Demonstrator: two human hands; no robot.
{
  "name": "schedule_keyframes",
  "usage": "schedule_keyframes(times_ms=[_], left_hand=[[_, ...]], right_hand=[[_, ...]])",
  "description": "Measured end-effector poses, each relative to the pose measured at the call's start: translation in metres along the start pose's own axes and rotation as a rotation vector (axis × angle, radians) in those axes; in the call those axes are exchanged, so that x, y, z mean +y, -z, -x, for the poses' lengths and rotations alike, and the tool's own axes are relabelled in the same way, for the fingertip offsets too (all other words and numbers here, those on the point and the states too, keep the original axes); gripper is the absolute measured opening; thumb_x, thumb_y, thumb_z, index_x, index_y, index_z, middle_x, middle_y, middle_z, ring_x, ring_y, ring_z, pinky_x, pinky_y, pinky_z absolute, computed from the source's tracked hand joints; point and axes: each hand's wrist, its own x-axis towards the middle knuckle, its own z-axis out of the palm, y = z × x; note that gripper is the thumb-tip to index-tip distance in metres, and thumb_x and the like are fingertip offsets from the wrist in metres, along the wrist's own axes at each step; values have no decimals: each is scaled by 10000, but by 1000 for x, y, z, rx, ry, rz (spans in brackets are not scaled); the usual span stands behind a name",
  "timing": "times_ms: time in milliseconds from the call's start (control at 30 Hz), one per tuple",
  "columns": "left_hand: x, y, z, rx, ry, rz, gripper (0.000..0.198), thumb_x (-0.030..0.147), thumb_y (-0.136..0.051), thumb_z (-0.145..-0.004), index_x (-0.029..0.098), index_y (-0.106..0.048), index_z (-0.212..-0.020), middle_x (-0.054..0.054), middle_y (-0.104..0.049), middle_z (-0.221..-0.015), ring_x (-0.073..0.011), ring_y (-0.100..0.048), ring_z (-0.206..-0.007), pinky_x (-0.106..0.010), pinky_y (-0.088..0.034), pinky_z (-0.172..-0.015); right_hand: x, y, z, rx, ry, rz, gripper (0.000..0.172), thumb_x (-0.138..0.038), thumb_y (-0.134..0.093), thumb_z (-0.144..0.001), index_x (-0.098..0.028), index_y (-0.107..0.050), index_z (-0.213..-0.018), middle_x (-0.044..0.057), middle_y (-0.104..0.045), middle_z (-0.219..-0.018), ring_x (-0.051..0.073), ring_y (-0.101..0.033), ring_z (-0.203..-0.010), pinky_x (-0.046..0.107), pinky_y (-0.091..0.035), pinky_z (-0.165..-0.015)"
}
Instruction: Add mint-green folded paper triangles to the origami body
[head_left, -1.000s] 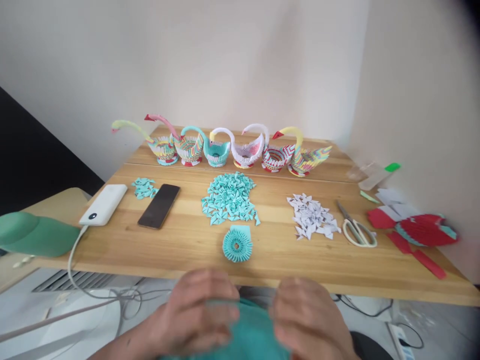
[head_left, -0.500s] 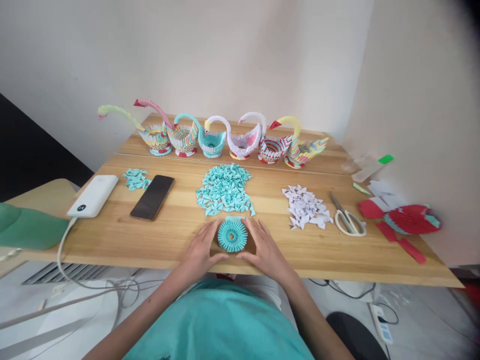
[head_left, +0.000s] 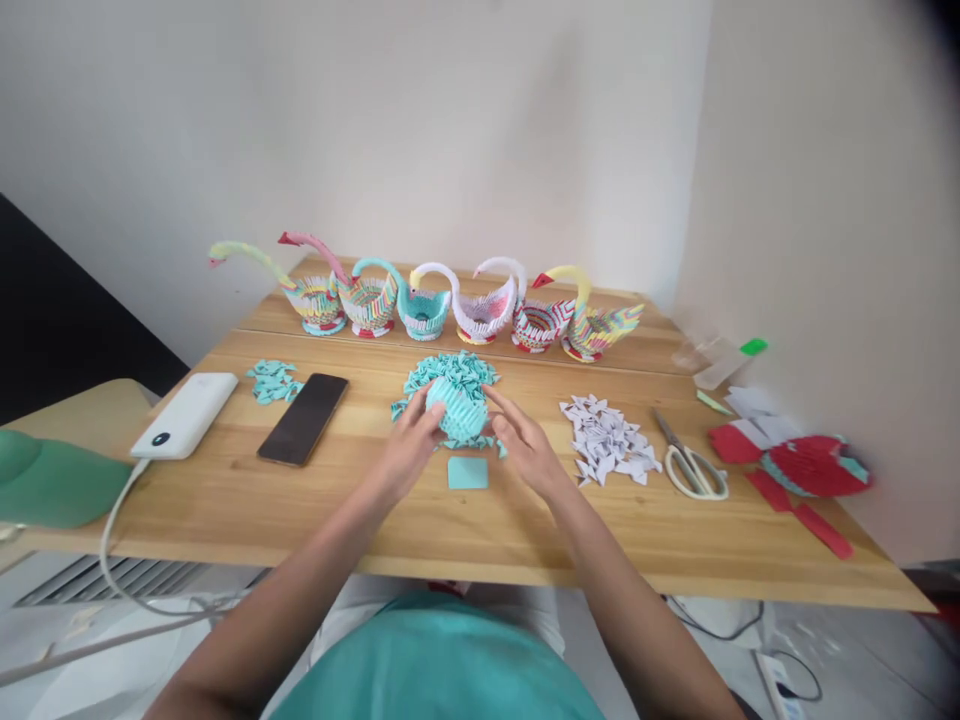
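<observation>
My left hand [head_left: 414, 440] grips the left side of a round teal piece [head_left: 459, 410] built from folded paper units. The piece is raised off the table and tilted, its ribbed outer wall showing. At its right side, the fingers and thumb of my right hand [head_left: 521, 440] curl against the edge. Behind it spreads a heap of loose teal folded paper units [head_left: 457, 370], partly hidden by the piece and my fingers. A small flat teal paper rectangle [head_left: 467, 473] lies on the table just below my hands.
Several folded-paper swans [head_left: 424, 310] line the back. A phone [head_left: 304, 418], a white power bank [head_left: 185, 415] with a cable, and a small teal pile [head_left: 273, 382] sit left. To the right are white paper units [head_left: 609, 440], scissors [head_left: 690, 460] and a red paper piece [head_left: 817, 475].
Both hands have lifted the round teal piece up and away from the table's front edge, tipping it. The flat teal rectangle now shows fully. The view has tilted slightly upward.
</observation>
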Motion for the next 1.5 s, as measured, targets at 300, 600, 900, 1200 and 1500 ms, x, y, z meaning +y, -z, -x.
schedule_keyframes(times_ms=[300,600,900,1200,1500], left_hand=[[1,13,-66,-24,351,343,488,528,-424,-973,157,-597,-1238,-122,-720,-1060,-191,-715,-855,-308,-600,-767],[-23,21,-58,-90,258,159,510,564,-553,-903,170,-620,-1220,-136,-698,-1171,-215,-699,-930,-319,-605,-740],[-25,17,-48,-132,117,-122,655,538,-645,-853,312,-465,-1441,-79,-609,-1329,-226,-625,-1094,-337,-541,-865],[-28,12,-47,-173,-102,-410,964,377,-802,-723,279,-299,-1540,-133,-441,-1513,-236,-570,-1148,-360,-517,-935],[-28,12,-42,-124,-255,-700,788,416,-745,-775,289,-432,-1487,-106,-452,-1517,-287,-535,-1233,-358,-517,-920]], right_hand=[[41,10,-35,330,254,319,408,-454,-462,-982,-188,-669,-1211,109,-744,-1073,249,-671,-1021,411,-500,-929],[36,1,-26,173,343,337,385,-431,-511,-962,-206,-656,-1239,106,-732,-1106,249,-654,-1048,413,-493,-946],[41,-9,-26,165,104,96,283,-468,-652,-848,-213,-726,-947,68,-740,-992,243,-655,-953,388,-510,-903],[37,-8,-26,207,-61,-262,356,-510,-708,-777,-215,-715,-976,41,-730,-950,203,-635,-857,318,-529,-799],[41,-7,-27,167,-118,-359,410,-593,-732,-740,-226,-708,-922,32,-726,-894,187,-646,-794,306,-539,-762]])
